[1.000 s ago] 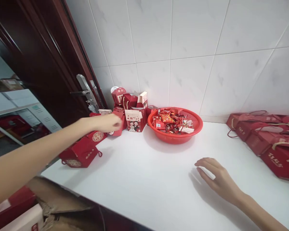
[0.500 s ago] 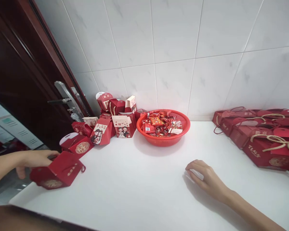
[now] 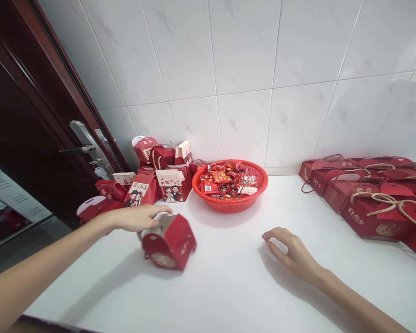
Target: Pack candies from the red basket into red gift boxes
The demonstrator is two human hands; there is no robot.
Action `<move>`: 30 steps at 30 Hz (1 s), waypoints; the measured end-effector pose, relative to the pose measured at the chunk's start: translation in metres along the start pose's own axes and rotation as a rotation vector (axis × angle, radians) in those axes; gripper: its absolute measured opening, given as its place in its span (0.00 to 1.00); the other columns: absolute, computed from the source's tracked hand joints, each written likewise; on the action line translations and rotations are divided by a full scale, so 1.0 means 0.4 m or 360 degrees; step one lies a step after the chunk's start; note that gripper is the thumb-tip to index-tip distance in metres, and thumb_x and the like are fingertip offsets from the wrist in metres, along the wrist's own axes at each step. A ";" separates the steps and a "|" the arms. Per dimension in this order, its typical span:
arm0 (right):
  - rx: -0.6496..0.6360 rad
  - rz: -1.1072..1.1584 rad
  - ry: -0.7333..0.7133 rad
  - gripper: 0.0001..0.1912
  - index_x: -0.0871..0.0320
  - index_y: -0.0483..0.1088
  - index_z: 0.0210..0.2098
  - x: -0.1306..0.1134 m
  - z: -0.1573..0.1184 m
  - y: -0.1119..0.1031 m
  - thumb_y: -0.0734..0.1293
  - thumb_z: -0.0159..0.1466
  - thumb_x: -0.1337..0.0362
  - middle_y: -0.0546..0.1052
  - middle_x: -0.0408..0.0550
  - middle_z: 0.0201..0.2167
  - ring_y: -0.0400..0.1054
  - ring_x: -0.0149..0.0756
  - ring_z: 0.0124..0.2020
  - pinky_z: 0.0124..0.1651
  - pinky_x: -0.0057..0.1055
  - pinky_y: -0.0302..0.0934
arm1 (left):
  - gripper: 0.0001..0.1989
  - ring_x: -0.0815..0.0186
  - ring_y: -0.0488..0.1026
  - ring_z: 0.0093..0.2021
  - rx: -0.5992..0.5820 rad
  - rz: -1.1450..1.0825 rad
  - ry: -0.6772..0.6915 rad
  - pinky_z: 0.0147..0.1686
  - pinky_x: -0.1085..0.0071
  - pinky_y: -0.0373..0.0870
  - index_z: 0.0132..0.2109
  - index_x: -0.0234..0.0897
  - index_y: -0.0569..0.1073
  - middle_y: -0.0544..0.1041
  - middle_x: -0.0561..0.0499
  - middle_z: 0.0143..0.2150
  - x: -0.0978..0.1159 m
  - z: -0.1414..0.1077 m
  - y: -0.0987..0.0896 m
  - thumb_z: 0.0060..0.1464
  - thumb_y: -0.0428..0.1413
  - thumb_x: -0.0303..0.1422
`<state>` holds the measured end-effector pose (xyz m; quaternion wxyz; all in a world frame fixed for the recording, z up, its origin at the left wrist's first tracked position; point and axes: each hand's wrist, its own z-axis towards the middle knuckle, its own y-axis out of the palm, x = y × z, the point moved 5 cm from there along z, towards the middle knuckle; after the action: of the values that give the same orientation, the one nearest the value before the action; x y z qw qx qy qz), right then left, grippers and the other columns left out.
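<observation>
My left hand point(image 3: 140, 218) grips the upper rim of a red gift box point(image 3: 173, 243) with a gold round emblem, its top flaps up, left of the middle of the white table. The box is slightly blurred. My right hand point(image 3: 287, 249) rests on the table to the right, fingers loosely curled and a gap between thumb and fingers, holding nothing. Behind and between the hands is a red plastic basket point(image 3: 230, 206) of small red wrapped packets point(image 3: 221, 177).
At the back left stand several red and cream boxes point(image 3: 173, 187) in a heap. On the right, several red boxes point(image 3: 360, 215) with rope bows sit in rows. A tiled wall point(image 3: 242, 125) runs behind the white table point(image 3: 229, 286); a dark door point(image 3: 31, 115) is at the left.
My left hand has carried the red box from the table's left edge rightward towards the middle. My right hand keeps almost the same pose. The view has shifted slightly.
</observation>
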<state>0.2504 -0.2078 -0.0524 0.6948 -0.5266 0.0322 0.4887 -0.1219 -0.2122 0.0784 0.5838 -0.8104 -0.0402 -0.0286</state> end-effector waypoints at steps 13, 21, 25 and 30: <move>0.0272 0.0092 -0.0182 0.08 0.55 0.72 0.41 -0.135 0.174 -0.081 0.61 0.69 0.64 0.79 0.51 0.40 0.73 0.40 0.41 0.47 0.37 0.66 | 0.28 0.61 0.75 0.36 -0.0078 -0.0127 0.0792 0.30 0.73 0.69 0.60 0.37 0.68 0.77 0.46 0.45 0.372 0.131 0.044 0.51 0.49 0.30; -0.0205 0.0037 -0.0225 0.06 0.58 0.75 0.31 -0.179 0.271 -0.042 0.67 0.63 0.70 0.77 0.45 0.29 0.68 0.35 0.33 0.38 0.30 0.59 | 0.21 0.63 0.72 0.33 -0.0032 -0.0590 0.0917 0.31 0.72 0.66 0.59 0.39 0.68 0.77 0.49 0.38 0.332 0.128 0.062 0.60 0.49 0.38; -0.0208 0.0069 -0.0042 0.08 0.58 0.74 0.31 -0.168 0.274 -0.036 0.65 0.61 0.74 0.79 0.45 0.32 0.71 0.34 0.34 0.37 0.28 0.58 | 0.13 0.64 0.71 0.35 -0.0008 -0.0479 0.0997 0.33 0.73 0.63 0.40 0.37 0.78 0.77 0.50 0.36 0.331 0.129 0.072 0.57 0.48 0.32; -0.0242 -0.0329 0.0141 0.08 0.57 0.72 0.32 -0.182 0.262 -0.026 0.63 0.60 0.74 0.79 0.46 0.33 0.70 0.34 0.32 0.30 0.27 0.51 | 0.13 0.65 0.70 0.31 -0.0048 -0.0406 0.0976 0.29 0.72 0.60 0.40 0.37 0.79 0.77 0.51 0.33 0.342 0.130 0.087 0.56 0.50 0.34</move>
<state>0.1705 -0.1745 0.0421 0.6974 -0.5994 -0.0286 0.3918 0.0177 -0.1694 0.0418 0.5484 -0.7610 0.0366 -0.3447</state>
